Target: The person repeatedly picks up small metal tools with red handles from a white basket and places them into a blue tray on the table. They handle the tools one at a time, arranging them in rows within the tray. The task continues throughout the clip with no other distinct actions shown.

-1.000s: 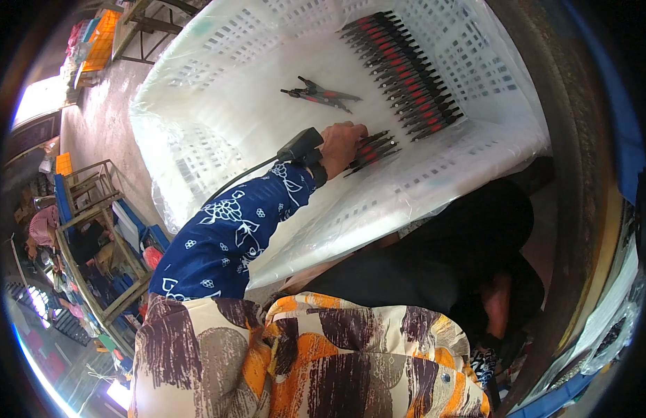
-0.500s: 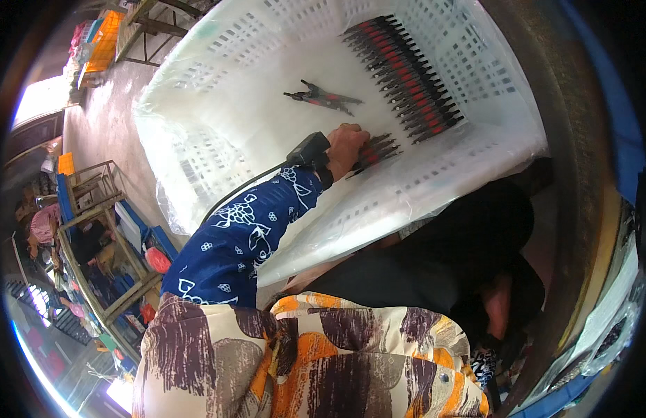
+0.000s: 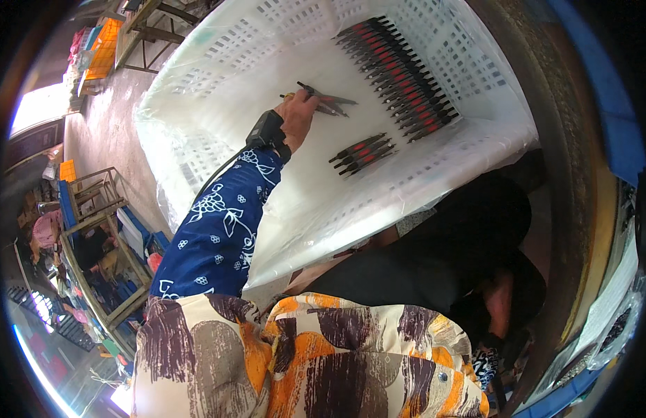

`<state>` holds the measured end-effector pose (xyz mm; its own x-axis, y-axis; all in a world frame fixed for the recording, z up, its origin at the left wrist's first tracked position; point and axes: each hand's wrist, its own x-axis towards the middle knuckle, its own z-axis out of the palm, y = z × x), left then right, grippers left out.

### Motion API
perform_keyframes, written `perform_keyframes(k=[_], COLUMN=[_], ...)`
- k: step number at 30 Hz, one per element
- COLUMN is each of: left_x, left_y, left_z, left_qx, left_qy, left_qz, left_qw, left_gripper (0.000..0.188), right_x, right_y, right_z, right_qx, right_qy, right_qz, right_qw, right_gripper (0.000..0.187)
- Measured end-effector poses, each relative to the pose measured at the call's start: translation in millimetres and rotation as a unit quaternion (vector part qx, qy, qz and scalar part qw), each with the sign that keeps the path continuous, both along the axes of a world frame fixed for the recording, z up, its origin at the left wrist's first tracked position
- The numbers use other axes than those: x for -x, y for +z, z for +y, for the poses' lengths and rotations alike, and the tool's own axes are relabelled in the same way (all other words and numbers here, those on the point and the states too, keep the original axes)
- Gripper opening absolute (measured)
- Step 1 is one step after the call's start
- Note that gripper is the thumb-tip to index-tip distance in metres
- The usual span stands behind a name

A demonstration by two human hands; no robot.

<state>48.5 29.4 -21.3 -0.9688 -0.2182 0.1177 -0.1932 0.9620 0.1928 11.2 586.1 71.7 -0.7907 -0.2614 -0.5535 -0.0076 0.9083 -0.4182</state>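
Observation:
My left hand, in a blue patterned sleeve with a black device strapped at the wrist, reaches into a white basket lined with clear plastic. Its fingers are closed around the near end of a few loose, crossed black pen-like sticks. To the right lies a short row of similar black sticks with red middles. A long, tightly packed row of them runs along the basket's right wall. My right hand is low at the right, beside dark cloth, its fingers hidden in shadow.
A dark curved edge rises to the right of the basket. Wooden racks with boxes stand on the left. Clear plastic wrapping lies at the lower right. An orange crate sits at the upper left.
My left hand has moved left and away from the short row to the loose crossed sticks, closing on them. The short row now shows uncovered. My right hand stays about where it was.

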Motion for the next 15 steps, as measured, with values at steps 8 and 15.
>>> perform_keyframes(k=[8, 15], left_x=[1.2, 1.9], left_y=[-0.8, -4.0], left_z=[-7.9, 1.9], left_qx=[0.030, 0.036], left_qy=[-0.083, -0.107], left_qz=[-0.050, -0.110], left_qw=[0.995, 0.988], left_gripper=[0.024, 0.013], right_x=[3.7, -6.6], right_y=[4.9, -29.7], right_z=[-12.2, 19.7], right_qx=[0.049, 0.065], right_qy=[0.021, 0.013], right_qz=[0.019, 0.042], right_qw=[0.998, 0.997], right_gripper=[0.013, 0.015])
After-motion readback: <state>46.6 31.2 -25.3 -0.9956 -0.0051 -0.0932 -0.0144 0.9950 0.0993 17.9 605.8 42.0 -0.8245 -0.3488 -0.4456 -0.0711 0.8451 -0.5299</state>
